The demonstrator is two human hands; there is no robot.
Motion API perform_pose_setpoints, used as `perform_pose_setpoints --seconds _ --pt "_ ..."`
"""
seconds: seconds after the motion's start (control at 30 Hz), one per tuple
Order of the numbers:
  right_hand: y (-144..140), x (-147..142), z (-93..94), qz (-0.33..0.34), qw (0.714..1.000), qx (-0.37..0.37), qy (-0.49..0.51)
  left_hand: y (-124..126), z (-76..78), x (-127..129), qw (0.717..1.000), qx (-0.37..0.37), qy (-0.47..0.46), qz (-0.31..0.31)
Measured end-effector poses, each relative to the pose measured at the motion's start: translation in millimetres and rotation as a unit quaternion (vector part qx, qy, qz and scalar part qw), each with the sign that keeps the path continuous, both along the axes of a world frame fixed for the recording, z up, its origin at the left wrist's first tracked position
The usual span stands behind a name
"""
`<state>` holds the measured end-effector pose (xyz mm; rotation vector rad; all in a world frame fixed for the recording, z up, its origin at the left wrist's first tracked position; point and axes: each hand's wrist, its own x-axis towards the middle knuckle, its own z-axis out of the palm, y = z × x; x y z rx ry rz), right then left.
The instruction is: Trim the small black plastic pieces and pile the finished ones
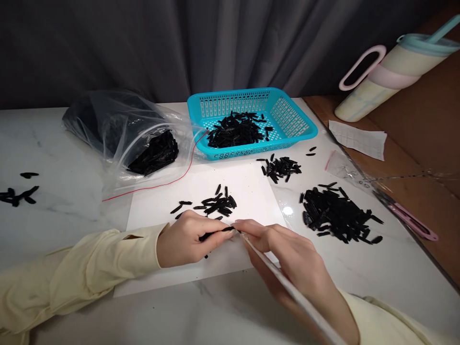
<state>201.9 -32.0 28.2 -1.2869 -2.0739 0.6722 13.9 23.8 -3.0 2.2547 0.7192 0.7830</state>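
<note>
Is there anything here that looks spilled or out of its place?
A few black pieces lie scattered at the far left of the table, apart from the piles by the white sheet and the blue basket. A pink tumbler lies on its side at the upper right.

Even overhead light, sharp centre, bent and soft edges

A bright lamp above leaves one small white glare spot (287, 210) on the glossy desk (64, 225), and the white sheet (247, 184) under the work is close to blown out. Shadows beneath the hands are short and soft. The grey curtain (143, 43) behind stays dim. The clear plastic bag (118, 129) catches pale reflections. Wide-lens distortion curves the desk edge at right, and the tumbler (388, 76) in the far corner looks slightly soft.
</note>
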Motion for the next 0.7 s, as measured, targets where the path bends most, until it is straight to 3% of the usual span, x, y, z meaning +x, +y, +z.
perform_pose_setpoints --seconds 0.17,0.33,0.4,0.47,0.57,0.7 --pt "-0.6 -7.4 -5.7 0.020 0.989 0.144 -0.033 2.0 1.8 1.1 1.000 -0.018 -0.015 0.006" --pt "1.8 -6.9 -16.3 -0.008 0.988 0.151 -0.010 1.1 1.9 0.2 1.000 -0.016 -0.022 0.015" --pt "5.0 -5.1 -17.0 -0.055 0.994 0.092 0.024 -0.1 1.8 -0.3 0.999 -0.008 -0.030 0.018" --pt "10.4 -2.2 -12.2 -0.102 0.991 -0.031 0.080 -0.8 2.0 -0.6 0.999 -0.012 -0.036 0.018" --pt "21.0 4.2 2.2 -0.125 0.948 -0.224 0.188 -0.9 2.5 -0.5 0.999 -0.019 -0.035 0.019" --pt "31.3 13.8 16.1 -0.104 0.887 -0.378 0.243 -0.4 2.4 -0.1 0.999 -0.014 -0.043 0.019"
